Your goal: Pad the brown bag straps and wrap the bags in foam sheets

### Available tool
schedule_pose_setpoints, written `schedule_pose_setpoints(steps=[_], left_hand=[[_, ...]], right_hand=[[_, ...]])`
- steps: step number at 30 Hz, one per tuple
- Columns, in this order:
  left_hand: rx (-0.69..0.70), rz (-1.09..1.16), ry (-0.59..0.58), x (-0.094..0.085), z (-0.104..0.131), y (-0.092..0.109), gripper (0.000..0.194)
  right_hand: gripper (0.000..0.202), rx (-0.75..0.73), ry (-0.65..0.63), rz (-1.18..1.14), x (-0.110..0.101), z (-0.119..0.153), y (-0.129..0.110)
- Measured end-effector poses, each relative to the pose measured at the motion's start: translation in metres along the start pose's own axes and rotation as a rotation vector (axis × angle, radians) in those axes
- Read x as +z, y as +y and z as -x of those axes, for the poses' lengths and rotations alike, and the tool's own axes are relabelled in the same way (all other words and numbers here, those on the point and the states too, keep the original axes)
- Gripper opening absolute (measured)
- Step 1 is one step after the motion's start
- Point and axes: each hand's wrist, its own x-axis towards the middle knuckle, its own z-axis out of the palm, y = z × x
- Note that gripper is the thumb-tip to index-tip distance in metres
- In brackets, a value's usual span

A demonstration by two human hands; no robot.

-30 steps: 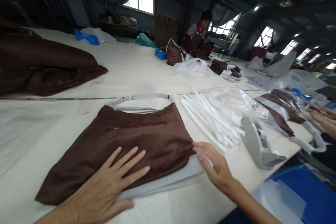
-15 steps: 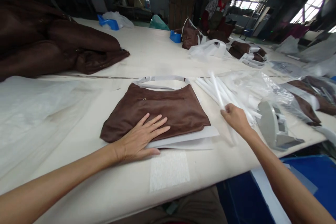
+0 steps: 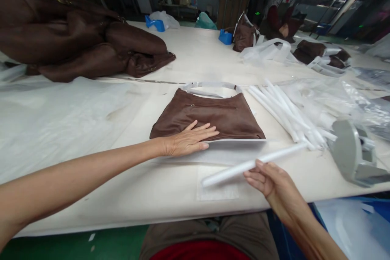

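In the head view, your left hand [image 3: 185, 141] is flat on the bag [image 3: 225, 115], its fingers spread and grasping nothing; the bag lies on the table [image 3: 122, 195], with the paper [image 3: 240, 152] at its near edge; your right hand [image 3: 271, 178] pinches a white tube [image 3: 227, 174] between thumb and fingers; the tube could catch and crease the paper, because its long end sticks out free; the bag could slide, if your palm presses unevenly; compared with half a second earlier, the tube has come from the pile [image 3: 282, 109] to before the bag.
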Motion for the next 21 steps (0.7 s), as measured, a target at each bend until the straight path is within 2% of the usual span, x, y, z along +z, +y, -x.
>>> schedule_pose_setpoints(steps=[6,10,15,18,21], left_hand=[[-0.047,0.052,-0.159,-0.024,-0.007,0.004,0.060],[-0.015,0.031,-0.172,-0.025,-0.010,0.002,0.059],[-0.002,-0.017,-0.078,-0.009,-0.006,-0.003,0.054],[0.021,-0.066,0.010,0.005,-0.003,-0.006,0.051],[0.049,-0.162,0.107,0.018,-0.001,-0.009,0.050]], right_hand=[[0.037,0.129,-0.104,-0.168,0.092,-0.019,0.052],[0.022,0.164,-0.160,-0.199,0.131,-0.036,0.067],[0.012,0.152,-0.234,-0.156,0.144,-0.053,0.058],[0.017,0.151,-0.231,-0.090,0.142,-0.062,0.057],[0.015,0.146,-0.312,-0.012,0.132,-0.064,0.063]])
